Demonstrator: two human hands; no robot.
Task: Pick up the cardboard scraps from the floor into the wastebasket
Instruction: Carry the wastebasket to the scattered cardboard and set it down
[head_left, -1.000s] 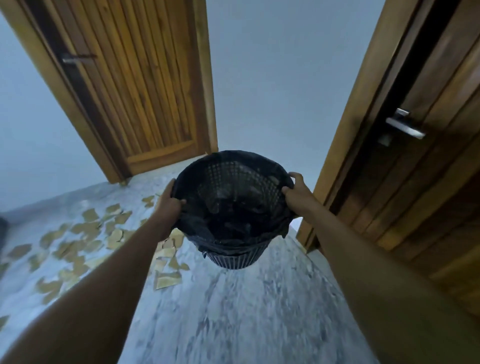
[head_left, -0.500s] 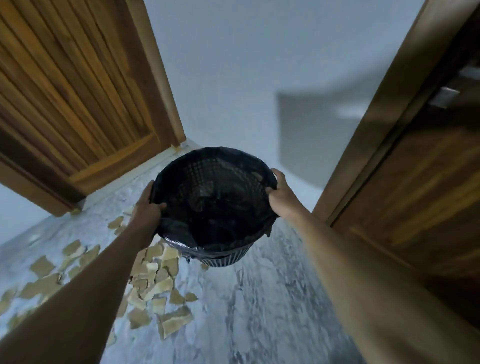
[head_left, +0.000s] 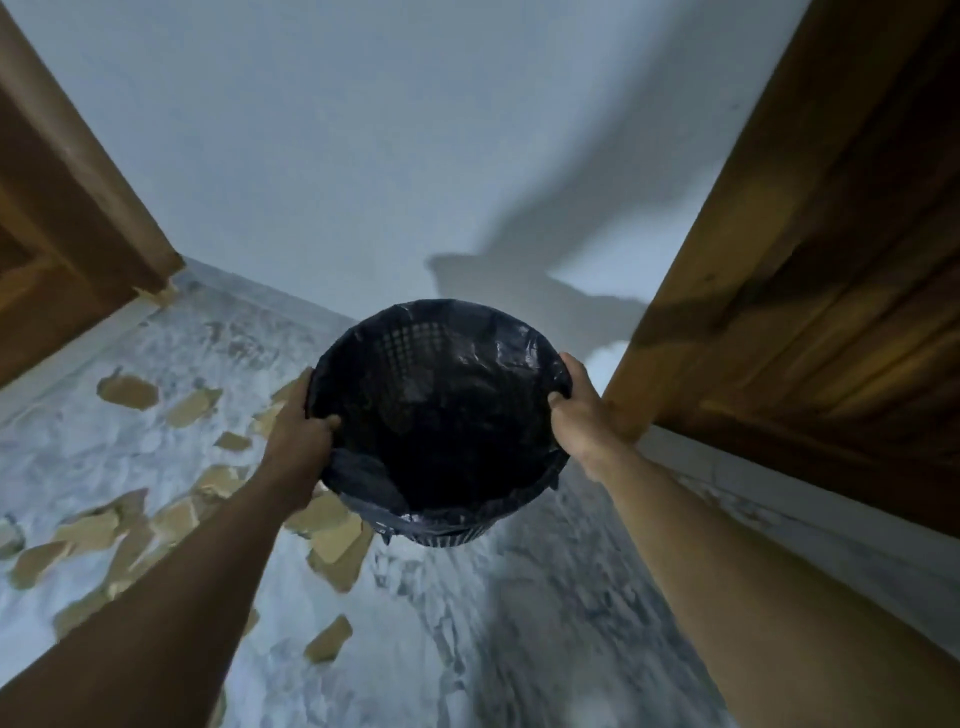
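I hold a black mesh wastebasket (head_left: 436, 364) lined with a dark plastic bag in the air in front of me, its mouth tipped toward me. My left hand (head_left: 298, 441) grips its left rim and my right hand (head_left: 582, 415) grips its right rim. Several tan cardboard scraps (head_left: 337, 551) lie scattered on the grey marbled floor, left of and below the basket. Some scraps are hidden behind my left forearm and the basket.
A wooden door (head_left: 57, 249) stands at the left and another wooden door with its frame (head_left: 810, 291) at the right. A pale wall (head_left: 389, 156) closes the far end. The marbled floor (head_left: 519, 623) runs between them.
The view has swung right and down, so the left door has slid toward the frame's edge. The basket sits lower and more to the right, still held by both hands.
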